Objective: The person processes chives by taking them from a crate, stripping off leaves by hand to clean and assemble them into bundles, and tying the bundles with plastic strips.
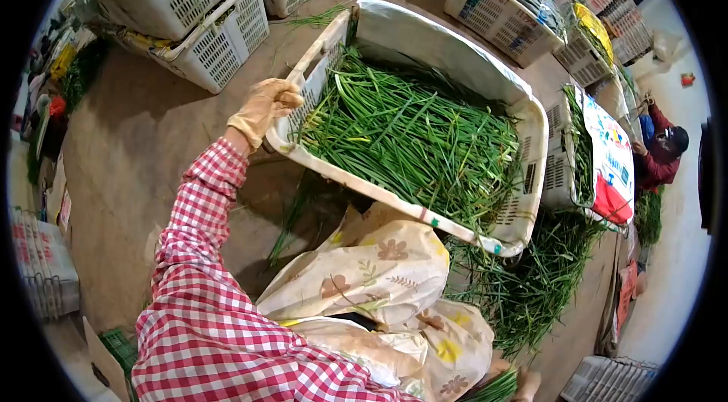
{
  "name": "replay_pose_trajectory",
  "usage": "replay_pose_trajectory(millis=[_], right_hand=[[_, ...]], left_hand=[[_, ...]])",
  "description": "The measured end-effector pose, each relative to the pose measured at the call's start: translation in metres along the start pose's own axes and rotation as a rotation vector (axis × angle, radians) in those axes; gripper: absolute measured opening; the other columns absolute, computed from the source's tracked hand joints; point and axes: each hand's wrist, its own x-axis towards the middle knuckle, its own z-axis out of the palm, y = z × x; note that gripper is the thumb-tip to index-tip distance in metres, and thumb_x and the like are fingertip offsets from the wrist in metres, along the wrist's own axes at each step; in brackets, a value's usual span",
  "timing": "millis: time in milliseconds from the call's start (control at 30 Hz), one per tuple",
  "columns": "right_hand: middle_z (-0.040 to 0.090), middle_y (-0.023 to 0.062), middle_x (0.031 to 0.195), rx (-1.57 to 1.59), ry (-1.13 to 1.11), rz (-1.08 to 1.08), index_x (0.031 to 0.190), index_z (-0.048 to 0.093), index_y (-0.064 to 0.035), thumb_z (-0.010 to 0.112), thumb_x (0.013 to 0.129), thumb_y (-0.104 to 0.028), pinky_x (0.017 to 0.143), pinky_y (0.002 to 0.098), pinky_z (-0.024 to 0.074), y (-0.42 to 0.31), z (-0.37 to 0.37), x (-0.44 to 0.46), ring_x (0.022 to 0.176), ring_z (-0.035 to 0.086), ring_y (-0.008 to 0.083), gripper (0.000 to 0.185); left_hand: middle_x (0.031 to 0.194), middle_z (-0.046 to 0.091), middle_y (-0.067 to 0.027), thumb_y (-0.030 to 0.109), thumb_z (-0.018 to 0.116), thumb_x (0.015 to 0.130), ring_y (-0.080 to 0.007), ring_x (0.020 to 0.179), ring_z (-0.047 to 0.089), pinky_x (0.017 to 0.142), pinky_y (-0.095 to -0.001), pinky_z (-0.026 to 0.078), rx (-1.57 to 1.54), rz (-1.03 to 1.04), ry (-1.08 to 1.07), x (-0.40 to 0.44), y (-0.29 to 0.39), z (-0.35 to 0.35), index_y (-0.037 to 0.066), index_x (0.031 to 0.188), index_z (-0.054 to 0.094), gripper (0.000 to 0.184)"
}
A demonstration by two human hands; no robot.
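Our gloved left hand [265, 110] clasps the left end of the white crate [394, 202] at frame centre; its long axis runs from there toward lower right. Our right hand [528, 384], farther off beside a green bundle [493, 388] at the bottom edge, is blurred; we cannot tell its grip.

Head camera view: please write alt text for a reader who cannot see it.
A gloved left hand holds the edge of a white crate containing many long green stems. The right hand, partly cut off at the bottom edge, is beside a green bunch. More greens lie to the right.
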Motion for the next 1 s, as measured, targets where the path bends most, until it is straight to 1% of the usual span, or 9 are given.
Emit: replay_pose_trajectory(millis=[100, 167, 233, 267, 467, 633, 700, 900, 1000], right_hand=[[0.066, 0.0212, 0.092, 0.129, 0.312, -0.374, 0.113, 0.057, 0.0035, 0.049, 0.089, -0.031, 0.074, 0.036, 0.0476, -0.152, -0.067, -0.059, 0.09, 0.064, 0.033, 0.043], [0.066, 0.0161, 0.101, 0.428, 0.392, -0.709, 0.12, 0.056, -0.0033, 0.057, 0.088, -0.028, 0.078, 0.0336, 0.0477, -0.229, -0.081, -0.052, 0.09, 0.063, 0.0222, 0.04], [0.06, 0.0169, 0.117, 0.352, 0.162, -0.811, 0.126, 0.051, -0.0032, 0.059, 0.086, -0.025, 0.088, 0.033, 0.0462, -0.328, -0.113, -0.088, 0.105, 0.06, 0.0264, 0.047], [0.058, 0.017, 0.121, 0.161, 0.254, -0.929, 0.128, 0.05, -0.0035, 0.062, 0.084, -0.028, 0.093, 0.0351, 0.0446, -0.366, -0.119, -0.101, 0.11, 0.057, 0.029, 0.052], [0.06, 0.0194, 0.113, -0.175, 0.281, -1.428, 0.132, 0.044, -0.0018, 0.062, 0.082, -0.032, 0.089, 0.0407, 0.0427, -0.562, -0.071, -0.095, 0.102, 0.058, 0.0324, 0.061], [0.052, 0.0217, 0.126, -0.088, 0.337, -1.477, 0.135, 0.036, 0.0036, 0.062, 0.082, -0.044, 0.097, 0.0421, 0.0396, -0.676, -0.008, -0.103, 0.115, 0.051, 0.031, 0.075], [0.049, 0.0215, 0.128, -0.099, 0.442, -1.419, 0.134, 0.035, 0.0049, 0.063, 0.08, -0.05, 0.099, 0.043, 0.0372, -0.716, 0.013, -0.1, 0.118, 0.048, 0.0328, 0.082], [0.022, 0.0224, 0.147, -0.326, 0.347, -1.112, 0.142, 0.01, 0.0061, 0.07, 0.066, -0.063, 0.112, 0.044, 0.0168, -0.78, 0.048, -0.128, 0.138, 0.017, 0.034, 0.12], [0.035, 0.0183, 0.138, -0.249, 0.456, -1.121, 0.143, 0.011, 0.0054, 0.075, 0.065, -0.055, 0.108, 0.0413, 0.0276, -0.783, 0.066, -0.121, 0.129, 0.035, 0.0308, 0.117]], left_hand=[[0.08, 0.067, -0.007, 0.026, 0.053, 0.093, -0.0163, 0.078, 0.066, 0.074, -0.0296, 0.052, -0.047, 0.003, -0.027, 0.034, -0.009, 0.02, 0.003, 0.094, 0.061, 0.025], [0.081, 0.067, -0.0074, 0.029, 0.053, 0.093, -0.0157, 0.079, 0.066, 0.075, -0.0293, 0.052, -0.079, 0.015, -0.009, 0.063, -0.02, 0.033, 0.003, 0.096, 0.061, 0.027], [0.082, 0.067, -0.008, 0.033, 0.054, 0.092, -0.0158, 0.08, 0.066, 0.077, -0.029, 0.051, -0.173, 0.11, 0.083, 0.084, -0.032, 0.044, 0.004, 0.097, 0.061, 0.03], [0.083, 0.067, -0.0083, 0.035, 0.053, 0.092, -0.0162, 0.081, 0.066, 0.078, -0.0293, 0.051, -0.195, 0.15, 0.1, 0.1, -0.043, 0.042, 0.004, 0.097, 0.062, 0.032], [0.083, 0.07, -0.0094, 0.043, 0.05, 0.093, -0.0154, 0.074, 0.067, 0.07, -0.0269, 0.052, -0.122, 0.483, 0.101, 0.145, -0.061, 0.035, 0.005, 0.096, 0.064, 0.041], [0.078, 0.068, -0.0078, 0.042, 0.052, 0.092, -0.0151, 0.07, 0.065, 0.069, -0.0262, 0.052, -0.114, 0.617, 0.434, 0.14, -0.052, 0.017, 0.003, 0.093, 0.063, 0.041], [0.076, 0.067, -0.0066, 0.041, 0.054, 0.091, -0.0146, 0.069, 0.064, 0.069, -0.0263, 0.051, -0.083, 0.469, 0.494, 0.135, -0.047, 0.021, 0.002, 0.091, 0.063, 0.039], [0.069, 0.065, -0.0026, 0.039, 0.053, 0.092, -0.0106, 0.067, 0.057, 0.069, -0.0265, 0.046, 0.027, 0.52, 0.519, 0.131, -0.045, 0.03, 0.003, 0.087, 0.063, 0.039], [0.07, 0.065, -0.002, 0.037, 0.053, 0.092, -0.0102, 0.067, 0.057, 0.068, -0.0264, 0.045, 0.1, 0.528, 0.521, 0.132, -0.046, 0.031, 0.002, 0.088, 0.063, 0.036]])
